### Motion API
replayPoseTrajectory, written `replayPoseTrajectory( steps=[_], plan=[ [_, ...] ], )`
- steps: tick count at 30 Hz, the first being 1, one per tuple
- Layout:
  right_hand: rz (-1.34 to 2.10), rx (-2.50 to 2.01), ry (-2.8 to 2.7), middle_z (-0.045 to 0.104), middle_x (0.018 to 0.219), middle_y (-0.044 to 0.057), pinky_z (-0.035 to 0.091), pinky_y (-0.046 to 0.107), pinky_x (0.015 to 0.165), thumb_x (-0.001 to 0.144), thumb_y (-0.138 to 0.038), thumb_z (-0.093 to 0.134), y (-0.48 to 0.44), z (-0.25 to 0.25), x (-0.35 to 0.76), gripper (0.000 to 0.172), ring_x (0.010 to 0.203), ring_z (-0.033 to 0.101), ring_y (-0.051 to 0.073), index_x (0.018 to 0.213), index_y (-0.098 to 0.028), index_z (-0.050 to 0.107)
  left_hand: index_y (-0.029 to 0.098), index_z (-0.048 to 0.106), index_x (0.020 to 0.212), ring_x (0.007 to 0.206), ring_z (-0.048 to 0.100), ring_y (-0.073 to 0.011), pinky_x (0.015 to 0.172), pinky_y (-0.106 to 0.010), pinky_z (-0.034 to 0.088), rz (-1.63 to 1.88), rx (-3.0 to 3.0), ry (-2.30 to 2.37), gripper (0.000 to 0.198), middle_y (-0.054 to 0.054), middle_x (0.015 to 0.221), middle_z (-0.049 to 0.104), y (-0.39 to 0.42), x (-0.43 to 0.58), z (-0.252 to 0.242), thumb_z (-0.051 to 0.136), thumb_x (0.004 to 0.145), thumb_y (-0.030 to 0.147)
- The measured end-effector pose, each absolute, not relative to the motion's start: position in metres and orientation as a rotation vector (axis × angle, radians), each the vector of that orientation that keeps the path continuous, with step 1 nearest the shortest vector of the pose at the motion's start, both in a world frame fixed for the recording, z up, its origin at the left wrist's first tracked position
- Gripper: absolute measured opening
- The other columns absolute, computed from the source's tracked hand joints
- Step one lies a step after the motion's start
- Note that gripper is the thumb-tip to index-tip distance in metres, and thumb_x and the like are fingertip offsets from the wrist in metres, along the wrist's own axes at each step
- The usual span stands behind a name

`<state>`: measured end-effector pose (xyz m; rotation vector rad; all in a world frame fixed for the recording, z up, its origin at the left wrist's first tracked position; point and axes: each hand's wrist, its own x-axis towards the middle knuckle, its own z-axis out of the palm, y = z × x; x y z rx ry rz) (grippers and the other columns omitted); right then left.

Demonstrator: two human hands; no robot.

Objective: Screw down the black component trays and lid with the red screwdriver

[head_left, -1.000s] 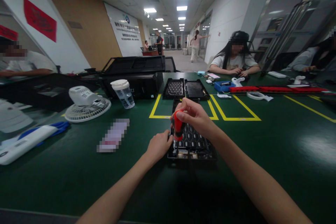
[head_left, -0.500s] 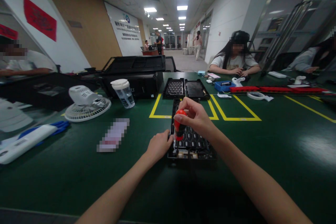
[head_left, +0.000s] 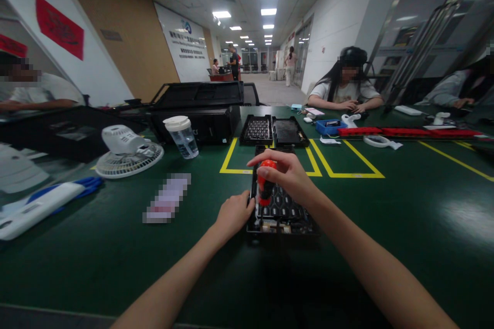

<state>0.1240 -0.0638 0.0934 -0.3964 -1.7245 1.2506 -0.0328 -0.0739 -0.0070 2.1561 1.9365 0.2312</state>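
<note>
A black case (head_left: pixel 283 229) with rows of dark rounded cells lies on the table in front of me; some small parts show along its near end. My left hand (head_left: pixel 233 212) holds the case's left edge, thumb at the rim, its other fingertips partly hidden. Upright over the left part of the cells stands a stubby red-and-black screwdriver (head_left: pixel 265 187). My right hand (head_left: pixel 287 172) is around its handle, with the thumb against the side and the index finger stretched over the top. The screwdriver's tip cannot be made out.
Beyond lies an opened black case (head_left: pixel 290 131) near yellow tape marks (head_left: pixel 235 171). Leftward are a lidded cup (head_left: pixel 181 139), a white fan (head_left: pixel 129 151) and a blurred-out flat item (head_left: pixel 168 199). A blue tray (head_left: pixel 331 127) and tape roll (head_left: pixel 376 141) lie right; a person (head_left: pixel 347 85) sits behind.
My right hand's fingers have loosened and stretched out to the left over the screwdriver's top. The screwdriver stays at nearly the same spot, and my left hand keeps its place.
</note>
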Motion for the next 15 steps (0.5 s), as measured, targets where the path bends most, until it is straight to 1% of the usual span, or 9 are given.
replayPoseTrajectory(
  steps=[5,9,12,15],
  plan=[
    [1.278,-0.394,-1.681,0.057,0.065,-0.001,0.042,0.018,0.053,0.077,-0.025,0.06,-0.0615,0.0906,0.1222,0.013,0.055,0.052,0.007,0.082,-0.015,0.065,0.02,0.054,0.096,0.081,0.063,-0.0211,0.067,-0.027,0.042,0.222,2.166,1.941,0.028,-0.008,0.091,0.066,-0.0735,-0.0321,-0.0074,0.032,0.089,0.035],
    [1.349,-0.386,-1.639,0.055,0.061,-0.002,0.042,0.018,0.051,0.079,-0.027,0.058,-0.0597,0.0869,0.1207,0.013,0.054,0.051,0.007,0.078,-0.015,0.061,0.02,0.054,0.097,0.081,0.063,-0.021,0.067,-0.027,0.042,0.22,2.176,1.94,0.027,-0.009,0.092,0.066,-0.0736,-0.0313,-0.0065,0.033,0.089,0.035],
    [1.452,-0.36,-1.595,0.057,0.063,-0.001,0.042,0.02,0.051,0.081,-0.03,0.055,-0.0594,0.0862,0.1201,0.015,0.054,0.052,0.008,0.08,-0.015,0.059,0.02,0.054,0.096,0.081,0.063,-0.0214,0.067,-0.027,0.042,0.21,2.177,1.944,0.028,-0.009,0.091,0.066,-0.0738,-0.0315,-0.0065,0.032,0.089,0.035],
    [1.549,-0.299,-1.55,0.059,0.068,0.002,0.045,0.022,0.055,0.082,-0.031,0.053,-0.0595,0.0865,0.1196,0.017,0.061,0.057,0.011,0.082,-0.015,0.058,0.02,0.055,0.097,0.083,0.063,-0.0218,0.069,-0.028,0.042,0.227,2.182,1.942,0.029,-0.009,0.092,0.066,-0.0739,-0.032,-0.0073,0.031,0.089,0.036]
  ],
)
